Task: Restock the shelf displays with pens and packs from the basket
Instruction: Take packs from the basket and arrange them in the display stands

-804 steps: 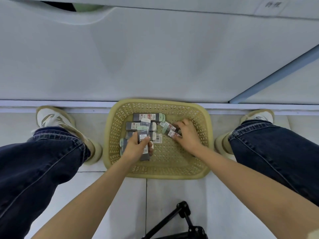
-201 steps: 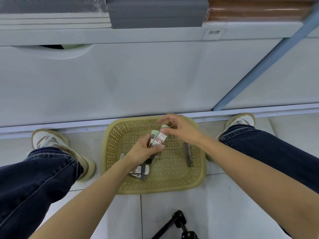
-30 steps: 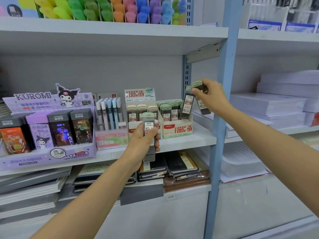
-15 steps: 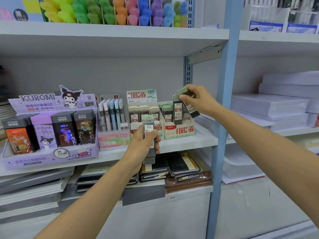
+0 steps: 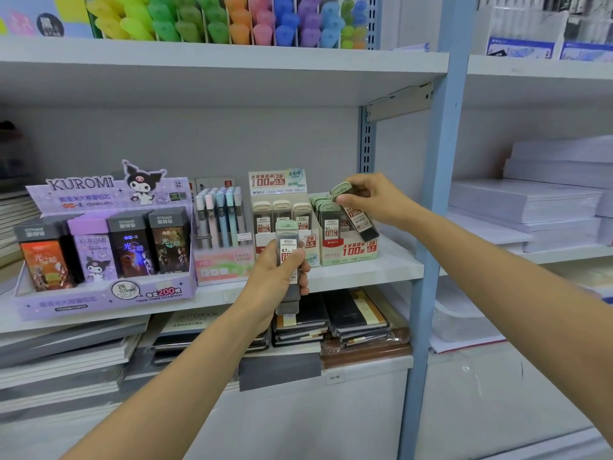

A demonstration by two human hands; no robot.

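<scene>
glossy plastic lead packs [image 5: 288, 257], matt cardboard display box [image 5: 348, 252]

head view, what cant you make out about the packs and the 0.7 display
1. Head view: how many packs the left hand grips; they stack behind the front one and the fingers cover them.
2. Head view: free room in the 0.7 display; the right hand and its tilted pack hide the back rows.
3. Basket: out of frame, below the bottom edge.
4. Fine print on the labels: too small.
</scene>
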